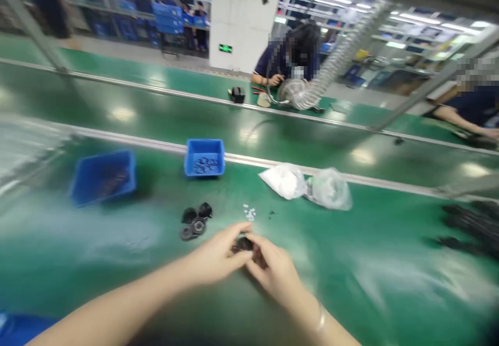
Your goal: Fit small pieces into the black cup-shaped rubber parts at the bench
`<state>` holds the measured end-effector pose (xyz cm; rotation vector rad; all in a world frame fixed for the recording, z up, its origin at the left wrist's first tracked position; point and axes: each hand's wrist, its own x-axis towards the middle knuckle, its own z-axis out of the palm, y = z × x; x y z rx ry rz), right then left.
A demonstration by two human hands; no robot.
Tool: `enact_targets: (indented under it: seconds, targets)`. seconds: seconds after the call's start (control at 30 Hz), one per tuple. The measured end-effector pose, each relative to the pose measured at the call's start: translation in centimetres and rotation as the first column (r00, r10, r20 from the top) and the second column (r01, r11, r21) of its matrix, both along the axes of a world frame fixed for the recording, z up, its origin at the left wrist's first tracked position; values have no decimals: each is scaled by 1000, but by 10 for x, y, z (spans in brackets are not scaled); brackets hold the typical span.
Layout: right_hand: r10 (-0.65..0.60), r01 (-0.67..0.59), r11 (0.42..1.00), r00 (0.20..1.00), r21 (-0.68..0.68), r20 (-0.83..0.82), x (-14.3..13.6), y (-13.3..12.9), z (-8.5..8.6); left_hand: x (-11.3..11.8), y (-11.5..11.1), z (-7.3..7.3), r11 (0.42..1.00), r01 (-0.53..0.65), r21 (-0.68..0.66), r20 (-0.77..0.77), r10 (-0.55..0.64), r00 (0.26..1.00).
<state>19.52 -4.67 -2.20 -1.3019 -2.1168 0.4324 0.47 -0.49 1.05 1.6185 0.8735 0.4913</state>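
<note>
My left hand (218, 255) and my right hand (275, 268) meet over the green tabletop, both closed around a small black round part (244, 244). Fingers cover most of it, so its exact kind is hidden. Just beyond the fingertips lie several tiny white pieces (250, 214). A few tiny black bits (272, 213) are to the right of them. Left of my hands sits a small group of black round parts (198, 225), some domed and some showing a ringed face.
A blue bin (205, 173) holds dark rings; another blue bin (130, 179) with dark contents stands left. Two plastic bags, one white (284, 180) and one clear (331, 189), lie near the rail. Dark parts (473, 226) are heaped right. Co-workers (268, 60) sit across the line.
</note>
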Motion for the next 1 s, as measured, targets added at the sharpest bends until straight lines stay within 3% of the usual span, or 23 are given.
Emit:
enact_targets:
  seconds: [0.07, 0.13, 0.23, 0.3, 0.33, 0.43, 0.53, 0.6, 0.67, 0.73, 0.77, 0.87, 0.93, 1.0]
  targets:
    - [-48, 46, 998, 999, -45, -25, 1, 0, 4, -4, 5, 4, 998, -38, 54, -40, 41, 998]
    - [-90, 87, 993, 995, -77, -39, 3, 1, 6, -11, 15, 9, 961, -100, 257, -105, 131, 986]
    - [-114, 109, 989, 992, -97, -47, 6, 1, 8, -23, 32, 17, 760, -187, 623, -138, 343, 929]
    - [-124, 119, 987, 991, -108, -43, 6, 2, 10, -28, 39, 18, 637, -140, 758, -227, 459, 859]
    - [-131, 126, 985, 990, -115, -43, 6, 2, 11, -30, 41, 17, 609, -79, 789, -309, 504, 806]
    - [-149, 141, 977, 988, -157, -43, 8, 4, 17, -34, 41, 8, 611, 155, 776, -566, 568, 598]
    - [-214, 204, 956, 977, -212, -26, 24, 6, 22, -36, 38, -3, 598, 316, 736, -667, 562, 489]
    - [-324, 316, 917, 946, -245, 8, 50, 7, 24, -38, 37, -8, 575, 373, 728, -681, 548, 485]
    - [-479, 477, 842, 876, -252, 57, 88, 6, 22, -41, 39, -9, 559, 399, 727, -683, 525, 508]
    - [-659, 665, 719, 745, -203, 106, 135, 1, 21, -43, 41, -9, 551, 408, 728, -681, 511, 525]
    - [-752, 762, 628, 646, -159, 128, 159, -3, 21, -44, 43, -9, 553, 412, 724, -684, 505, 526]
    - [-886, 896, 441, 444, -47, 135, 211, -18, 21, -43, 46, -6, 564, 413, 714, -694, 496, 522]
    - [-905, 912, 411, 409, -11, 120, 218, -22, 19, -40, 46, -1, 571, 381, 728, -674, 492, 552]
    - [-863, 868, 495, 496, -40, 100, 201, -17, 15, -36, 43, 5, 592, 265, 761, -600, 486, 636]
